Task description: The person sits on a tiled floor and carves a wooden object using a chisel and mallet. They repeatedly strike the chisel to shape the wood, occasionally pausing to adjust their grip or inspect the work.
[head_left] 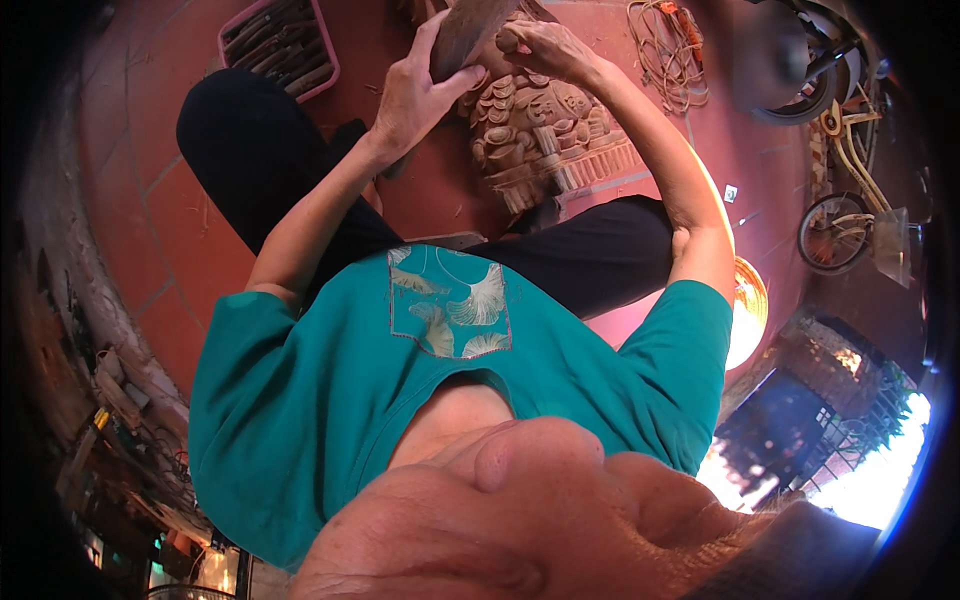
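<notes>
My left hand (410, 105) grips a dark brown wooden piece (470, 38), thumb on one side and fingers on the other; its far end runs out of the top of the picture. Beside it, my right hand (555, 50) is closed around a slim tool (508, 41) whose rounded brown end pokes out towards the left hand. The tool's other end is hidden. Below both hands lies a carved wooden relief (545, 130) with coin-like discs and rounded shapes, on the floor in front of my folded legs.
A pink-rimmed basket (333, 75) of several long-handled tools stands at the far left. An orange coiled cord (672, 60) lies right of the carving on the red tiled floor (140, 190). Farther right are a bicycle (838, 230), another wheel (810, 95) and a sunlit woven round thing (750, 300).
</notes>
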The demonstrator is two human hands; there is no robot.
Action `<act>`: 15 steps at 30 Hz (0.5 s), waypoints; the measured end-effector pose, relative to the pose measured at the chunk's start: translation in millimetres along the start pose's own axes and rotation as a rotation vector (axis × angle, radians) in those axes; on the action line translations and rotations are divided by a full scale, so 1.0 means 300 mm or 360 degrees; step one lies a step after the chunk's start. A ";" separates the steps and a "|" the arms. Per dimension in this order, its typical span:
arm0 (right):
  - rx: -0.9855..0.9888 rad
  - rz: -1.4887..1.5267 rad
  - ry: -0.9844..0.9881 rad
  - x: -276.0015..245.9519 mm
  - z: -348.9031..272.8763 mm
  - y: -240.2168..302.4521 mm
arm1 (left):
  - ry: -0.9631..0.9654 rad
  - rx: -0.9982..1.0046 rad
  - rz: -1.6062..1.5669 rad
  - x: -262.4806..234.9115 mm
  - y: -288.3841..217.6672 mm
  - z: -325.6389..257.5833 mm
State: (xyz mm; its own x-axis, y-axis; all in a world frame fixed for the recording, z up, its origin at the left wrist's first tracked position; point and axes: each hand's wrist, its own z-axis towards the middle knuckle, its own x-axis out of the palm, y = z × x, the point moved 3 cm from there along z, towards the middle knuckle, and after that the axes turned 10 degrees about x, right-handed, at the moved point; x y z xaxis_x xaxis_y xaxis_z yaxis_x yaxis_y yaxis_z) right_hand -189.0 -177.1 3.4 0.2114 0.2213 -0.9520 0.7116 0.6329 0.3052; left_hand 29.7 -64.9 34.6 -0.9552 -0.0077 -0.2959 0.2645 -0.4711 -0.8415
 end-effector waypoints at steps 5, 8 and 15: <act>-0.0035 0.0046 -0.0049 0.033 0.017 -0.017 | 0.0399 -0.0213 0.0066 0.047 0.065 -0.033; 0.0067 0.0089 -0.0015 0.026 0.011 -0.028 | 0.0294 -0.0177 0.0030 0.036 0.042 -0.039; 0.0199 -0.0095 0.0029 0.009 -0.008 -0.027 | 0.0304 -0.0140 0.0140 0.059 0.080 -0.051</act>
State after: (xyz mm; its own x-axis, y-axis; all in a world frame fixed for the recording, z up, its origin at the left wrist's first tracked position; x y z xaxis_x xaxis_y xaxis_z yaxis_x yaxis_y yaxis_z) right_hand -195.7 -179.8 -1.5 0.1550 0.2001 -0.9674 0.8006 0.5483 0.2417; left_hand 21.2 -62.8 2.2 -0.8875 0.1255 -0.4433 0.3645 -0.3974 -0.8422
